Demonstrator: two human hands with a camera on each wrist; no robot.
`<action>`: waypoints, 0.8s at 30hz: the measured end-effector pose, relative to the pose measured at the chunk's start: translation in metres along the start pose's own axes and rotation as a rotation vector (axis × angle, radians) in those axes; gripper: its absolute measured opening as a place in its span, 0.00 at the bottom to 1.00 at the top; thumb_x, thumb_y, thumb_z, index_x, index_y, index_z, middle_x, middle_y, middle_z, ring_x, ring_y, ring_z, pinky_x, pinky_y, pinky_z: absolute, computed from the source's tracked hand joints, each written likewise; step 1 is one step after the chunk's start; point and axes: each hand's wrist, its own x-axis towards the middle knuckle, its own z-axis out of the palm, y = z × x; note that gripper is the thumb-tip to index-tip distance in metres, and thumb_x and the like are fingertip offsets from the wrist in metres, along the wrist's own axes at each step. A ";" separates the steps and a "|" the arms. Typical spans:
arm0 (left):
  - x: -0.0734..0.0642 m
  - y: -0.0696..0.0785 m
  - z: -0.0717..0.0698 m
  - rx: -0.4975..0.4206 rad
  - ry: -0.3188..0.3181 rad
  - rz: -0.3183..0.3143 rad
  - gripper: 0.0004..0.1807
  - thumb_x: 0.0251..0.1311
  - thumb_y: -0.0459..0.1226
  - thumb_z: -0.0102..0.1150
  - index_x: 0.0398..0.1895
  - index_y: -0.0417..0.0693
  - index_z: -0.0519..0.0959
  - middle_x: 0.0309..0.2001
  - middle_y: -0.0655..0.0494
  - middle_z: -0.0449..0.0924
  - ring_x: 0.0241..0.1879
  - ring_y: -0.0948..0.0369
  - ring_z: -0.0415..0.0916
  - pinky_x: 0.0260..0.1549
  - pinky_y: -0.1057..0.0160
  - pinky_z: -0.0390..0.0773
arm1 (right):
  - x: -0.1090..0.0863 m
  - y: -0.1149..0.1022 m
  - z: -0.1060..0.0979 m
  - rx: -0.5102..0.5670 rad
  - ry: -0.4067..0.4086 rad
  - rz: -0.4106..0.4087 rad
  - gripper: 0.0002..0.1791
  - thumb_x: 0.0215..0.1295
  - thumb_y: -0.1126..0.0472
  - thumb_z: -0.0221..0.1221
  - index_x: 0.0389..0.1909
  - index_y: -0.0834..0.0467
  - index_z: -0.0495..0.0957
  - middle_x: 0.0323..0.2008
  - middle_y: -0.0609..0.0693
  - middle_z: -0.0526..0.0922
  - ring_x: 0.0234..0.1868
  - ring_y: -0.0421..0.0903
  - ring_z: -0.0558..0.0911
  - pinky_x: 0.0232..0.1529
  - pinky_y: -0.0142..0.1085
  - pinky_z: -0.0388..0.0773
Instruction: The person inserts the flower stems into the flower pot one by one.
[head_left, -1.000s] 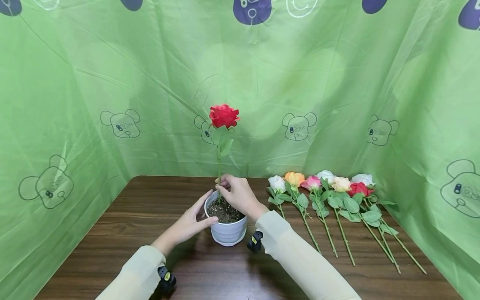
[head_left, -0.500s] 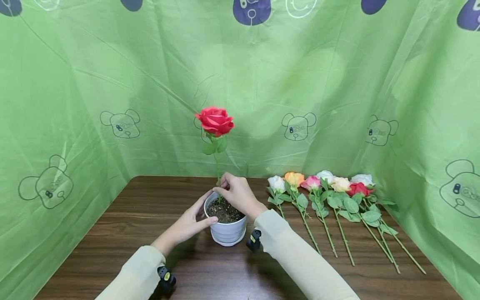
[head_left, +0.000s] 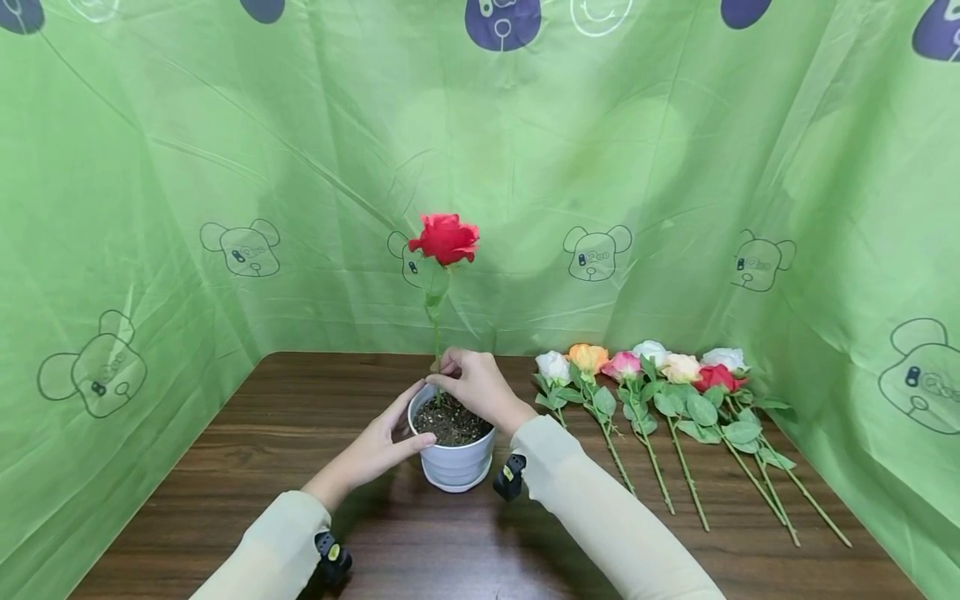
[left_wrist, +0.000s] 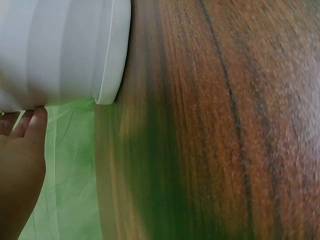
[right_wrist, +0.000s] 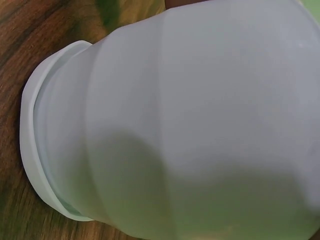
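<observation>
A white ribbed flower pot [head_left: 456, 465] of dark soil [head_left: 452, 422] stands on its saucer at the middle of the table. From it rises a red rose [head_left: 446, 239] on a long green stem, nearly upright. My right hand [head_left: 476, 383] reaches over the pot's rim and pinches the stem low down, just above the soil. With thumb at the front rim and fingers along the left side, my left hand [head_left: 378, 443] holds the pot. Its fingertips [left_wrist: 36, 122] meet the pot wall in the left wrist view. The right wrist view shows mostly pot wall and saucer [right_wrist: 30, 135].
Several roses lie at the right of the brown wooden table [head_left: 247, 467], stems toward the front: a white rose [head_left: 554, 367], an orange rose [head_left: 588, 358], a pink rose [head_left: 622, 365], a red rose [head_left: 718, 378] and others. A green curtain [head_left: 337, 167] surrounds the table.
The upright rose's head turned and swung left, then came back right, its leaves shifting as the stem rotated. My right fingers moved slightly at the stem; the left hand and pot stayed put.
</observation>
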 end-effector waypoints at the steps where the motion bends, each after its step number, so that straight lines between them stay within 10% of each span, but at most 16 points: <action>1: 0.000 0.000 0.000 -0.002 0.000 0.000 0.45 0.68 0.38 0.62 0.81 0.56 0.47 0.76 0.45 0.55 0.72 0.50 0.59 0.65 0.57 0.65 | 0.000 0.000 0.000 0.004 -0.008 0.003 0.06 0.64 0.56 0.69 0.35 0.54 0.84 0.32 0.42 0.87 0.35 0.34 0.83 0.39 0.28 0.80; 24: 0.000 0.000 0.000 -0.009 -0.006 0.009 0.45 0.69 0.37 0.62 0.81 0.54 0.47 0.77 0.46 0.53 0.73 0.50 0.56 0.66 0.54 0.63 | 0.001 0.002 0.000 0.004 0.005 0.027 0.07 0.63 0.54 0.70 0.33 0.52 0.82 0.29 0.40 0.85 0.30 0.34 0.81 0.34 0.29 0.79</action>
